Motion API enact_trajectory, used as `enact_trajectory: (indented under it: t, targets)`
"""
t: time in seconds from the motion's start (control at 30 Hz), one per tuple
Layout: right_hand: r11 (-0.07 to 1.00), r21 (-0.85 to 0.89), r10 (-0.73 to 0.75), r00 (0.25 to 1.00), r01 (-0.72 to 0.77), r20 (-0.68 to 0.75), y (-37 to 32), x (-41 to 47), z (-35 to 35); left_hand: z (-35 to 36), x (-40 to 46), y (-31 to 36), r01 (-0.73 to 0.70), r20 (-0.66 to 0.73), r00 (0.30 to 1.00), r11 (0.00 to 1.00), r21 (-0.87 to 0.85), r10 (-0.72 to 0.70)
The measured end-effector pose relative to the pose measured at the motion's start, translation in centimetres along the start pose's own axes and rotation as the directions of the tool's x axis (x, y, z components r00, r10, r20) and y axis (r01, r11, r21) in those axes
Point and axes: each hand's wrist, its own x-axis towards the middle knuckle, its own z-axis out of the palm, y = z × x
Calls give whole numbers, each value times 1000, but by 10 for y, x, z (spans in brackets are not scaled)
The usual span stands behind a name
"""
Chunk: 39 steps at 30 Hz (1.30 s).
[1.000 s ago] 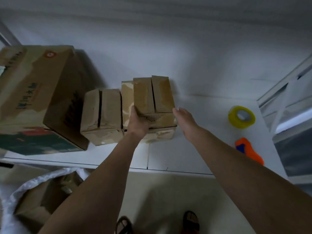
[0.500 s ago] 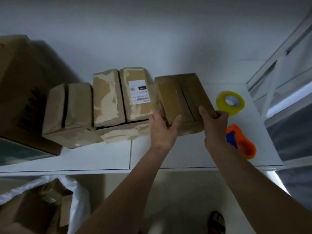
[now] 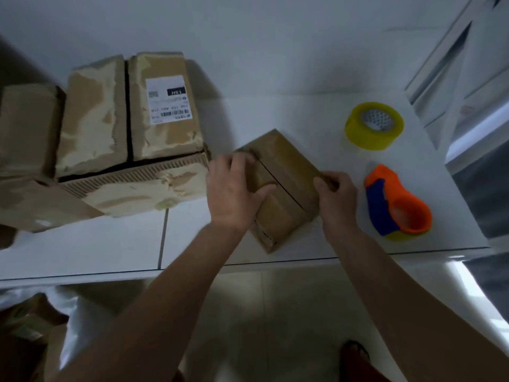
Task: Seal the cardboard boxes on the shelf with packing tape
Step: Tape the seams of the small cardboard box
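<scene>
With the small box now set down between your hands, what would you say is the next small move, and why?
Probably the right hand should let go and reach for the orange tape dispenser lying just beside it, while the left hand presses the flaps shut. The small box rests on the shelf, and its centre seam shows no tape that I can see.
</scene>
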Motion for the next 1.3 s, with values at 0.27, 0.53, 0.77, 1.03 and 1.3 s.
enact_trajectory:
  t: [0.27,0.53,0.77,1.03,1.3]
  targets:
    - [984,96,-143,987,150,-77,19,14,20,20,30,-11,-70,215,976,888,455,-33]
    - [998,69,8,996,-14,87,3,2,4,-6,-1,13,100,273,927,871,481,-257]
    - [996,-87,-10,977,29,214,-1,-33,-38,-32,-61,22,79,380,898,930,358,-222]
    - [957,-258,-75,971,134,229,9,-63,-48,-43,-99,7,-352,624,780,856,380,44]
    - [888,-447,-114,993,108,14,25,-36,-77,-10,-92,29,-391,496,855,816,426,151]
